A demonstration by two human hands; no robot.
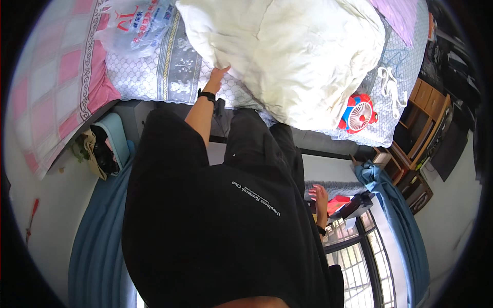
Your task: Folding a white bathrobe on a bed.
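Note:
A large cream quilt (292, 56) lies crumpled over the middle of the bed. My left hand (219, 76), with a dark band on its wrist, grips the quilt's left edge, though some fingertips are hidden. Off to my right side, well away from the bed, hangs my right hand (319, 197). Its fingers are loosely bent and apart, and I see nothing in them. Against the quilt's lower right corner sits a red and blue toy-like fan (359, 115) with a round white grille.
A clear plastic bag (141, 31) lies on the patterned bed sheet (133, 74) at the left, beside pink checked bedding (67, 66). White cord (389, 84) lies right of the fan. Wooden furniture (423, 120) stands at the right. Blue curtains (100, 226) hang beside a barred window (354, 262).

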